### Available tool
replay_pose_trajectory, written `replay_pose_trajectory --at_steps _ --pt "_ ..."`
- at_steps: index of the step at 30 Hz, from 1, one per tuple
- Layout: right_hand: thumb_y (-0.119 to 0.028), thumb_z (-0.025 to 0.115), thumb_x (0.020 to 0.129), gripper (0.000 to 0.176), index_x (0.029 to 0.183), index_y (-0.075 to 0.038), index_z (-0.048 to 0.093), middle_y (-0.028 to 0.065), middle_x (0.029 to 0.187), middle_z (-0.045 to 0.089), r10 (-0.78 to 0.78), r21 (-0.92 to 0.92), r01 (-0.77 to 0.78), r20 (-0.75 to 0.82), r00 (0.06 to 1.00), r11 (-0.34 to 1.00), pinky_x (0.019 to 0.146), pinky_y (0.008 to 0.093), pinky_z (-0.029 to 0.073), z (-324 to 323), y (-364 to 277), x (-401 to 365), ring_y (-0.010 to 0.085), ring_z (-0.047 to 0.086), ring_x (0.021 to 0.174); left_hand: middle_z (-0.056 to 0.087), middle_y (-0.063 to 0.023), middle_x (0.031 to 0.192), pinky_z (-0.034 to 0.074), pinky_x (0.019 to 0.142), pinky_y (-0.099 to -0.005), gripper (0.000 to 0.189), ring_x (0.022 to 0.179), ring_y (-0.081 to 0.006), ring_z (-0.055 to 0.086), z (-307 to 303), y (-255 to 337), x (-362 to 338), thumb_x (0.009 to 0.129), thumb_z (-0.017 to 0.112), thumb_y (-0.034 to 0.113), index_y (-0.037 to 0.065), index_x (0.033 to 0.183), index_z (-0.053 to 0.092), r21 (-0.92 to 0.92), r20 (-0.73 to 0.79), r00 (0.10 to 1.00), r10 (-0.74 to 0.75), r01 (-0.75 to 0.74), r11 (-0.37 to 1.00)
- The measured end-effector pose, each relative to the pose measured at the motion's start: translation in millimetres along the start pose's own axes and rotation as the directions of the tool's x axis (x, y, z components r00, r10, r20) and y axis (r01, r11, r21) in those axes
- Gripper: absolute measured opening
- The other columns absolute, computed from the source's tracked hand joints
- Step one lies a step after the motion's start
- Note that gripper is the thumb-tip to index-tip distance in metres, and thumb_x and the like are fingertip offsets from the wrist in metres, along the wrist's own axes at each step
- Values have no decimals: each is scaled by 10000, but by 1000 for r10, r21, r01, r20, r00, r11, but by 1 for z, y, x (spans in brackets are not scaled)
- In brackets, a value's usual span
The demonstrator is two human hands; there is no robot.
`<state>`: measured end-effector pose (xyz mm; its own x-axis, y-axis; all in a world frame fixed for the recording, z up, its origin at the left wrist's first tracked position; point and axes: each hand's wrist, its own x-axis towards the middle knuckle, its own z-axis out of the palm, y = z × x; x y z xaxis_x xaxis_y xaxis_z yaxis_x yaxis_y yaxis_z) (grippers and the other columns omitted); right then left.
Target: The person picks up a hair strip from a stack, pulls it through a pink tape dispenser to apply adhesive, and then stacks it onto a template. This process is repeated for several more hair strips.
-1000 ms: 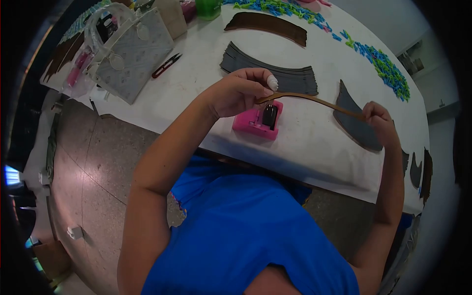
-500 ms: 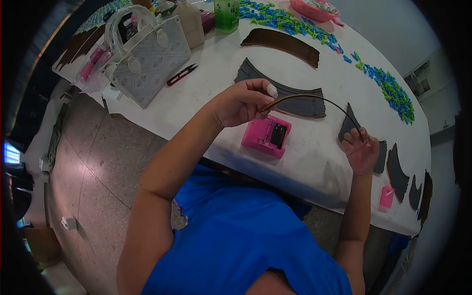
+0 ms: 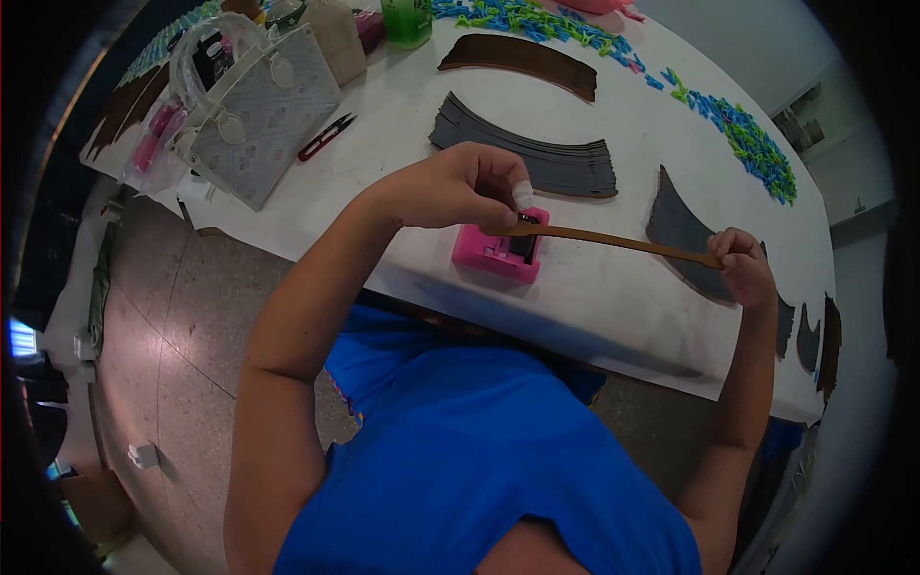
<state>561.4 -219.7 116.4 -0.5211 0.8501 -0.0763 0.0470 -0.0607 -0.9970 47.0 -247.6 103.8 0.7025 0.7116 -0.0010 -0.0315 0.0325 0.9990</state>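
Observation:
Between my two hands a thin brown leather-like strip (image 3: 613,240) is stretched nearly straight, with its broad face toward me. My left hand (image 3: 455,192) pinches one end between thumb and fingers; a white covering wraps one fingertip. My right hand (image 3: 746,268) is closed on the other end. Under the strip's left end sits a pink box-shaped device (image 3: 479,254) with a black part in it, partly hidden by my left hand. Just beyond lies a fanned stack of dark grey strips (image 3: 537,158), and a second dark stack (image 3: 676,216) is near my right hand.
A brown strip stack (image 3: 522,62) lies farther back on the white table (image 3: 402,254). Blue and green clips (image 3: 738,139) spread along the far edge. At left are a grey handbag (image 3: 259,125), red-handled thread snips (image 3: 326,137) and a green container (image 3: 407,24).
The strip, bowed upward before, is now pulled nearly straight and turned flat. My right hand has moved outward to the right, and my left hand has moved slightly left. The view has shifted.

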Motion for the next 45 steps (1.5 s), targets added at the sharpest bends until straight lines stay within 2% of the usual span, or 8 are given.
replay_pose_trajectory --at_steps 8,13,17,22,39,41,44,45 --pt "14 749 829 145 955 -38 702 -51 873 637 98 -338 -129 -106 990 932 772 234 461 24 -15 -15 50 567 818 738 -65 855 537 724 -303 139 799 -150 697 18 11 -2 890 746 54 21 1000 667 487 -111 986 121 -52 872" --pt "47 734 845 135 957 -29 734 -25 876 656 -21 -649 -61 -118 993 758 770 243 461 47 -19 -19 77 578 856 691 -95 791 549 709 -404 160 800 -294 661 25 -13 5 818 766 57 59 946 671 870 -85 893 442 -150 470" --pt "52 726 839 128 933 -33 744 16 858 666 -151 -824 27 -71 986 566 775 281 456 58 -15 -21 139 580 900 665 -91 757 545 715 -423 177 810 -290 647 32 -24 10 784 750 39 68 942 675 917 -40 896 442 -143 372" --pt "66 719 817 139 917 -28 736 34 841 671 -179 -857 30 -73 981 514 776 312 457 62 -5 -23 189 576 889 640 -97 767 539 681 -413 152 799 -287 633 34 -32 13 799 747 35 64 933 681 947 36 879 476 -182 265" --pt "82 640 829 119 916 4 659 84 951 667 -516 -965 15 -127 847 262 818 340 464 69 -91 -10 209 607 920 641 -80 743 544 688 -424 142 814 -281 641 57 -51 40 803 713 39 86 929 669 883 -72 837 542 -199 425" --pt "60 633 854 116 952 4 657 85 971 657 -574 -980 158 61 817 121 819 330 457 57 -104 -1 209 600 918 646 -79 747 544 688 -424 160 820 -284 641 63 -49 43 803 713 31 84 946 666 876 -83 837 540 -198 441" --pt "42 622 886 108 976 -8 655 55 948 630 -581 -989 110 33 813 98 816 299 449 51 -115 5 174 580 895 682 -88 825 559 699 -364 172 790 -226 669 65 -37 40 870 745 30 36 1010 646 809 -120 850 513 -215 547" --pt "42 622 886 108 976 -8 655 55 948 630 -581 -989 118 43 813 92 816 299 449 45 -117 6 174 580 895 698 -80 856 552 694 -340 153 801 -191 672 63 -33 38 892 727 22 31 1016 638 575 -200 915 351 -180 798"
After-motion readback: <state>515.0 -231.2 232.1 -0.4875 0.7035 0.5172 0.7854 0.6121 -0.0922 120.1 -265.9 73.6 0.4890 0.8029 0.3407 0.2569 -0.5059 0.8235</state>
